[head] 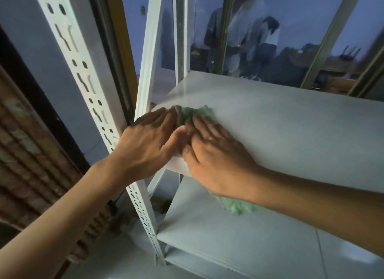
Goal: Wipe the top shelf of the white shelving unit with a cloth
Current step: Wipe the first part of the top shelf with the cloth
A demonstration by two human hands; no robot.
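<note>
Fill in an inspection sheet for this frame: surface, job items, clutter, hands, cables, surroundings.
Surface: top shelf of the white shelving unit, pale, bare to the right.
Job items: green cloth at the shelf's left front corner; part hangs below the front edge.
Clutter: nothing seen.
Hands: left hand and right hand press flat on the cloth, fingers straight.
Cables: nothing seen.
Surroundings: perforated upright, lower shelf, glass panel with reflections, brick wall.

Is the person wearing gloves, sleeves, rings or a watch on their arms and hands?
No. The left hand and the right hand are bare, with no gloves, rings or watch showing. Both forearms are bare too, with no sleeve as far as the picture reaches. The fingernails look short and unpainted.
</note>
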